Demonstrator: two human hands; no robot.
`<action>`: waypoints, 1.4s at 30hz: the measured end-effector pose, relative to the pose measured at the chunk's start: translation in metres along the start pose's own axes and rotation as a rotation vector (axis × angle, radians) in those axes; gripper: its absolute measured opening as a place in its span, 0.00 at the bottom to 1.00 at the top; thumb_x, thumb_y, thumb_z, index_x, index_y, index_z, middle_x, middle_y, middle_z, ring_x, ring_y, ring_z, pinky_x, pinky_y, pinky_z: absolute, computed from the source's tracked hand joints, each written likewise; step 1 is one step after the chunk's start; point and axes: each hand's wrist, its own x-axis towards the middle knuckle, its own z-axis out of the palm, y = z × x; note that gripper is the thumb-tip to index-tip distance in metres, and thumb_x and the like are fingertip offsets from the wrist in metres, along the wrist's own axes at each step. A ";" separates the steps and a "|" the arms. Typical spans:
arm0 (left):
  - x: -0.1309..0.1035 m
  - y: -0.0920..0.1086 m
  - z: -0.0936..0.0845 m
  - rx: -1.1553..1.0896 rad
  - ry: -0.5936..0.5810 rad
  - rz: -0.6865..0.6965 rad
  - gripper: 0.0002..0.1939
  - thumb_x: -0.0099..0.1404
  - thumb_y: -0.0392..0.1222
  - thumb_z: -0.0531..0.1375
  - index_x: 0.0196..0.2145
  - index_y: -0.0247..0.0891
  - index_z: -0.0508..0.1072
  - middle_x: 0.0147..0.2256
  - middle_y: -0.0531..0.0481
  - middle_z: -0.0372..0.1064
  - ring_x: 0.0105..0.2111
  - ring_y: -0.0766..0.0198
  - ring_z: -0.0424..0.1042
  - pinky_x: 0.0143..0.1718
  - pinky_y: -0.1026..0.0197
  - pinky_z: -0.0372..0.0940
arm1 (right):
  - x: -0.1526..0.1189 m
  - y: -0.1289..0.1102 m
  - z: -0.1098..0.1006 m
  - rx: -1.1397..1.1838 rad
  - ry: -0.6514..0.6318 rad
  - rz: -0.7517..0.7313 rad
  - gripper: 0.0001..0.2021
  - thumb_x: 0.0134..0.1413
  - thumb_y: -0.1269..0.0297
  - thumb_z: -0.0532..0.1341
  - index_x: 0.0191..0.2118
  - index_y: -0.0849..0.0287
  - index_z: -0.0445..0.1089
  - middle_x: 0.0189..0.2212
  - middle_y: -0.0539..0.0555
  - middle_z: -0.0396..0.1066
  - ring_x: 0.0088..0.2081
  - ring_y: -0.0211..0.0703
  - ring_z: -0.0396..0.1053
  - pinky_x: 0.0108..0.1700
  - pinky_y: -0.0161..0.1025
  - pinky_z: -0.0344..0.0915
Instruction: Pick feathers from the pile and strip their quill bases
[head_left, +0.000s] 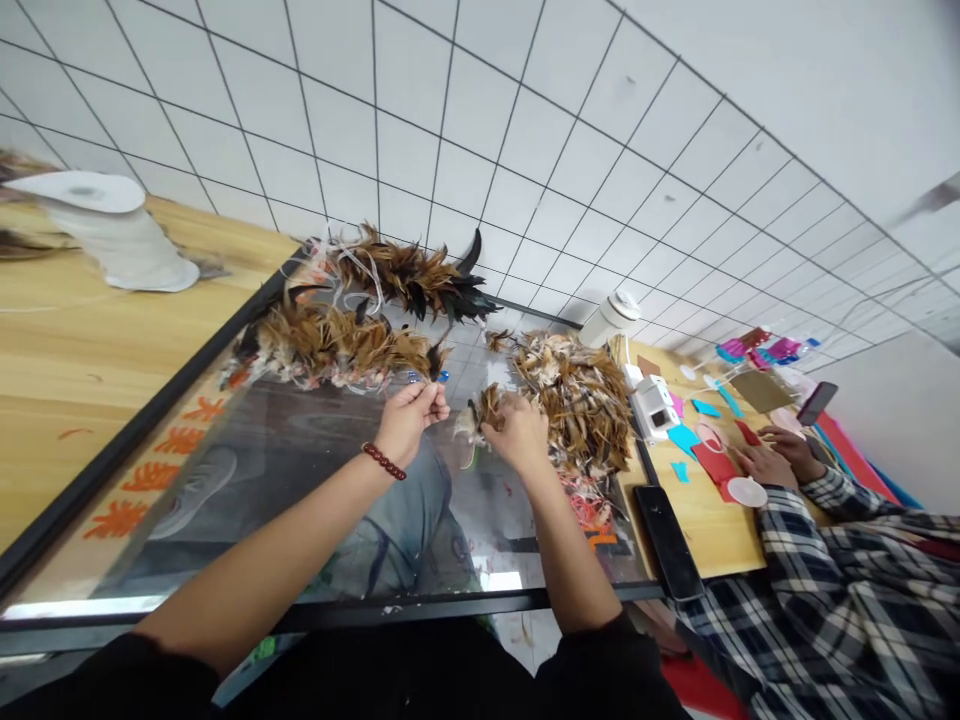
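Note:
My left hand (pixel 412 415), with a dark red bead bracelet (pixel 384 461) on its wrist, is closed in a pinch at the end of a row of brown feathers (pixel 330 343); a dark feather tip rises from its fingertips. My right hand (pixel 519 430) curls over a small tuft of brown and whitish feathers (pixel 487 405) on the glass tabletop. Just beyond that hand lies a big pile of brown feathers (pixel 592 395). Behind the left row, a second row of brown and black feathers (pixel 412 275) runs along the glass near the tiled wall.
A white roll (pixel 112 225) lies on the wooden table at left. A black phone (pixel 669 540) rests on the glass table's right edge, near a white device (pixel 654 408) and white canister (pixel 611 318). On the right, a person in plaid handles coloured pieces (pixel 716 465).

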 end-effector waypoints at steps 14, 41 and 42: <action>0.003 -0.005 -0.009 -0.057 -0.048 -0.004 0.16 0.49 0.47 0.69 0.27 0.32 0.72 0.23 0.53 0.68 0.24 0.69 0.69 0.32 0.63 0.65 | -0.024 0.036 -0.022 0.088 0.250 0.087 0.10 0.54 0.60 0.57 0.36 0.56 0.74 0.34 0.54 0.72 0.38 0.43 0.68 0.43 0.39 0.58; 0.005 -0.003 -0.012 -0.097 -0.043 -0.025 0.14 0.51 0.45 0.69 0.27 0.33 0.71 0.24 0.52 0.67 0.26 0.69 0.69 0.35 0.61 0.66 | -0.021 0.011 -0.005 0.004 -0.014 -0.072 0.08 0.53 0.65 0.58 0.33 0.58 0.75 0.35 0.58 0.73 0.39 0.46 0.69 0.41 0.39 0.60; 0.005 -0.003 -0.012 -0.095 -0.044 -0.028 0.14 0.51 0.45 0.69 0.27 0.33 0.71 0.24 0.52 0.67 0.26 0.69 0.69 0.35 0.61 0.66 | -0.019 0.016 -0.006 0.096 -0.021 -0.055 0.08 0.53 0.65 0.57 0.32 0.58 0.74 0.34 0.57 0.73 0.37 0.44 0.69 0.40 0.38 0.61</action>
